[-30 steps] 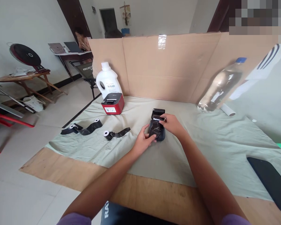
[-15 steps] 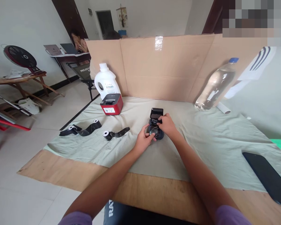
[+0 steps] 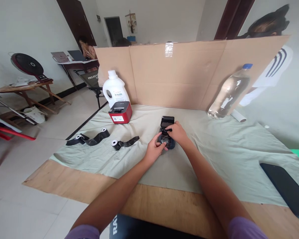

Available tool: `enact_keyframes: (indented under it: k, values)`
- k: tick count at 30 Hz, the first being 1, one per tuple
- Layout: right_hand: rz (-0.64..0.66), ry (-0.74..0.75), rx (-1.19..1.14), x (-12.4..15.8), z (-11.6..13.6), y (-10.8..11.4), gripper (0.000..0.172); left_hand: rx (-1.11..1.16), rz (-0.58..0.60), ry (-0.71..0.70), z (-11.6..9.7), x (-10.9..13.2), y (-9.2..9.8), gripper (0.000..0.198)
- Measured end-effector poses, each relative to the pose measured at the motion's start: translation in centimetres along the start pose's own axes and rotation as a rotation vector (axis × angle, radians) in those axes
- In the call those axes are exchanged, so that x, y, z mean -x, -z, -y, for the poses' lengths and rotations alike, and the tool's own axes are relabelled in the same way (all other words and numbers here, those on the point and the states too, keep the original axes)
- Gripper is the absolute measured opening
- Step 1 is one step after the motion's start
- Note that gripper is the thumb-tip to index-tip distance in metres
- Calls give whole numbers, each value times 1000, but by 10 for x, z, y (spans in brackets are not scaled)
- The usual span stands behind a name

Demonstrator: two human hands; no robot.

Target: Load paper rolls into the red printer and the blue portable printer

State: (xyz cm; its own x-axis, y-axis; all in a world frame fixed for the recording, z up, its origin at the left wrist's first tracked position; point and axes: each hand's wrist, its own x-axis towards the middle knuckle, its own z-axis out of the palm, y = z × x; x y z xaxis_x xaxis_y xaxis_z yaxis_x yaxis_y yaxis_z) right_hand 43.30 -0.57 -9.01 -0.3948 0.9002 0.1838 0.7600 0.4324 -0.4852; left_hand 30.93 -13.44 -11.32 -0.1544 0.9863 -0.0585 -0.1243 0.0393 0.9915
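Note:
A small black device with its lid raised, like a portable printer (image 3: 167,123), rests on the cloth in front of me. My left hand (image 3: 156,146) grips its lower left side, thumb laid over the front face. From the right, my right hand (image 3: 176,132) reaches in with fingers closed at the opening just below the lid. Whatever those fingertips pinch is dark and too small to make out. Left of my hands lie black paper rolls with white cores: one near roll (image 3: 115,144) and another roll (image 3: 105,132) farther left, each with a loose tail.
Behind stand a red-and-black receipt printer (image 3: 120,113), a white jug (image 3: 116,88) and a cardboard screen (image 3: 176,76). A large water bottle (image 3: 228,93) leans at right beside a cardboard tube (image 3: 238,116). A phone (image 3: 285,189) lies near the right edge. Other people sit beyond.
My right fingers have shifted slightly within the device's opening, while my left hand keeps its hold. The whole view has moved a little, and a person's head now shows above the screen at right.

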Motion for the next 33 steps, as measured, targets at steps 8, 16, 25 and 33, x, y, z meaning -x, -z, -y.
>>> enact_keyframes:
  k: [8, 16, 25, 33]
  values:
    - [-181, -9, -205, -5, -3, 5, 23, -56, 49, -50, 6, 0, 0, 60]
    - [-245, 24, -488, -10, -15, 9, 53, -69, 137, -56, 0, 15, 0, 39]
    - [45, 272, -284, 2, -14, 40, 23, -89, 118, -23, 2, 20, 4, 32]
    - [239, 206, -182, 3, -13, 49, 32, -237, 355, 97, -2, 16, 19, 40]
